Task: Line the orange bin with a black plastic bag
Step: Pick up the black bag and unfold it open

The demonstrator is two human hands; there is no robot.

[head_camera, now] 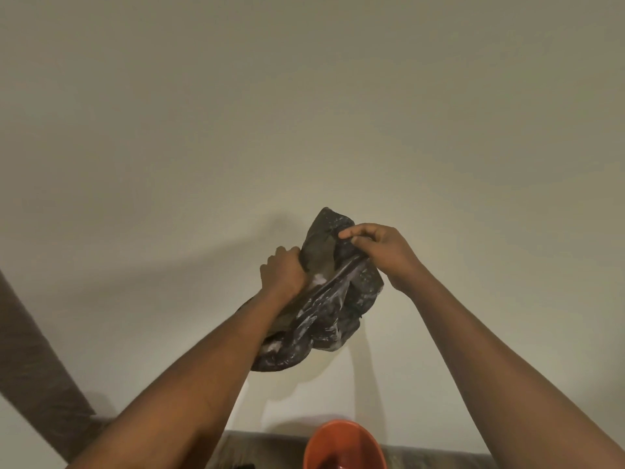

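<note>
So far, you have only the bag in hand, the bin unlined.
Your left hand fists the black plastic bag and your right hand pinches its edge, well above the empty orange bin; opening and fitting remain.

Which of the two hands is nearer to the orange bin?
Neither is clearly nearer. Both hands are raised far above the bin, holding the bag: the left up and left of it, the right slightly higher.
</note>
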